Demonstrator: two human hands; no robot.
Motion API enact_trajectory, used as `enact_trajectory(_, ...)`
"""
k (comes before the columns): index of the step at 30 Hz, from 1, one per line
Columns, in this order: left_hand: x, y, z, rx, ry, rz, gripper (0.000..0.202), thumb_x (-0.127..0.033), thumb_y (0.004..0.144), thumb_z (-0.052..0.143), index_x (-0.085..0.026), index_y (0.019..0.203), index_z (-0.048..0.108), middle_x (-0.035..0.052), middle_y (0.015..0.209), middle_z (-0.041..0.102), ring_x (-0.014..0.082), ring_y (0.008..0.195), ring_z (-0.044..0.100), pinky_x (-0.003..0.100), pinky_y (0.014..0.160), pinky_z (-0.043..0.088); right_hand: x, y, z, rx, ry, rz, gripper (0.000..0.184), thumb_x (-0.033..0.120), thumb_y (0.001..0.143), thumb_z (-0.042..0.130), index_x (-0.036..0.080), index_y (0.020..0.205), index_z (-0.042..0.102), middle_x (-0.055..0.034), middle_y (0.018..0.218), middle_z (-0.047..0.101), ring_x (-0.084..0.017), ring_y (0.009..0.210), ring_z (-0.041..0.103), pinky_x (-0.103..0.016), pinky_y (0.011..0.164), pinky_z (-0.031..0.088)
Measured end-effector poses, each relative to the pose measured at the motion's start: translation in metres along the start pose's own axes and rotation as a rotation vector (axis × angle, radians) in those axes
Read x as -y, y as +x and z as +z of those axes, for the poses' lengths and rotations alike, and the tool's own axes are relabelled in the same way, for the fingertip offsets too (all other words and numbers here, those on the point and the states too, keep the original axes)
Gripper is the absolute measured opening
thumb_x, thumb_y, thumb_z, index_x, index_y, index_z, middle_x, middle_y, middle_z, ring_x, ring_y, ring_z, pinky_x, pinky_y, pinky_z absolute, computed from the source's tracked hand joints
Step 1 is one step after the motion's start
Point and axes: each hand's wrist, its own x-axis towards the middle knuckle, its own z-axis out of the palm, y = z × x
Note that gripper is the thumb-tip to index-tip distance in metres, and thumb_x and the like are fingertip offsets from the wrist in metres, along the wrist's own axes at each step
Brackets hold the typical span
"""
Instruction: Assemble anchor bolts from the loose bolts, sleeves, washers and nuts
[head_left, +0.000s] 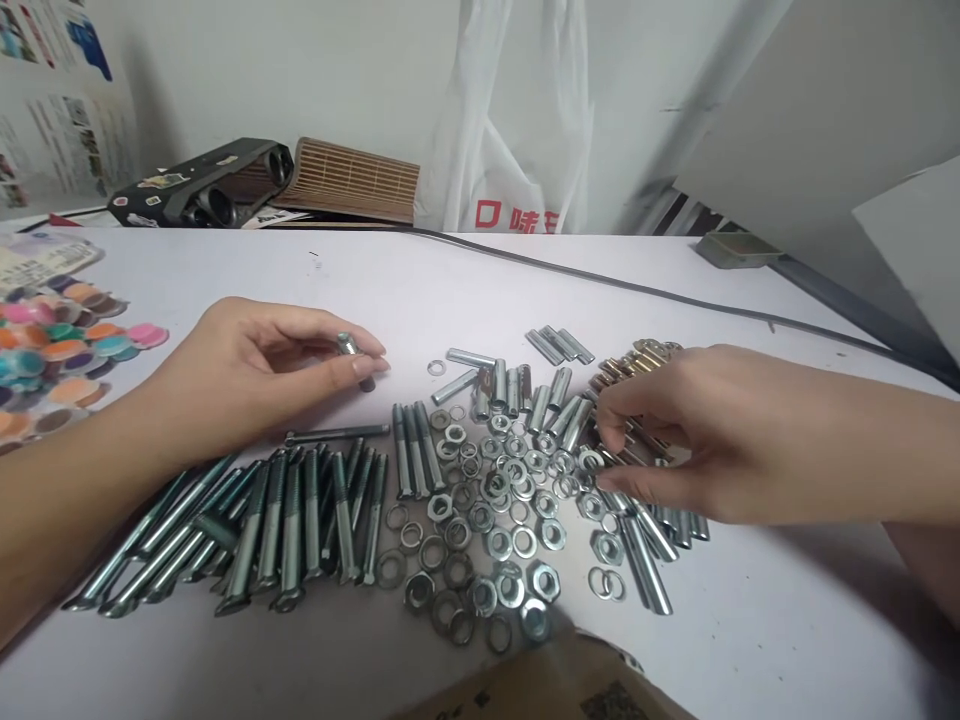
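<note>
The left hand [277, 345] pinched a threaded metal piece [347, 344] between thumb and fingers, with long bolts [292, 530] heaped just on the near side of that grip. The right hand [675, 440] held thumb and forefinger parted over loose nuts and washers [553, 520]; well beyond both hands, a dark cable [547, 263] crossed the white table [420, 290] before a plastic bag [517, 120].

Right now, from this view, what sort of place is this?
Probably a small indoor work corner: loose bolts and hex nuts lie on a white table, with a pale wall close behind.
</note>
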Motion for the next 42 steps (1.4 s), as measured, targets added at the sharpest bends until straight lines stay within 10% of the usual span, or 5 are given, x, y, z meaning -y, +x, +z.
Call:
enact_trajectory(13, -0.007, -0.003, 0.001, -0.026, 0.049, -0.003, 0.039, -0.060, 0.071, 0.071, -0.026, 0.091, 0.075, -0.0027, 0.092, 0.076, 0.0093, 0.088, 0.067, 0.012, 0.078, 0.054, 0.009, 0.001, 0.000, 0.112, 0.111, -0.111, 0.021, 0.012, 0.084, 0.053, 0.021, 0.093, 0.069, 0.0014, 0.071, 0.064, -0.009, 0.054, 0.051, -0.027, 0.051, 0.036)
enact_trajectory(30, 0.006, 0.004, -0.003, 0.002, 0.083, 0.043, 0.034, -0.060, 0.069, 0.072, -0.032, 0.090, 0.077, -0.0031, 0.093, 0.075, 0.0117, 0.085, 0.068, 0.018, 0.069, 0.053, 0.011, 0.021, 0.024, -0.103, -0.084, 0.035, 0.030, 0.038, 0.090, 0.054, 0.020, 0.104, 0.074, 0.0010, 0.048, 0.052, -0.010, 0.040, 0.042, -0.027, 0.046, 0.027)
enact_trajectory(42, 0.008, 0.006, -0.003, 0.048, -0.007, 0.090, 0.029, -0.054, 0.072, 0.072, -0.031, 0.088, 0.077, -0.0014, 0.089, 0.075, 0.0108, 0.083, 0.069, 0.018, 0.083, 0.058, 0.010, 0.011, 0.020, 0.210, 0.905, 0.070, 0.038, 0.050, 0.099, 0.050, 0.017, 0.113, 0.064, 0.0042, 0.059, 0.035, -0.008, 0.050, 0.026, -0.024, 0.041, 0.020)
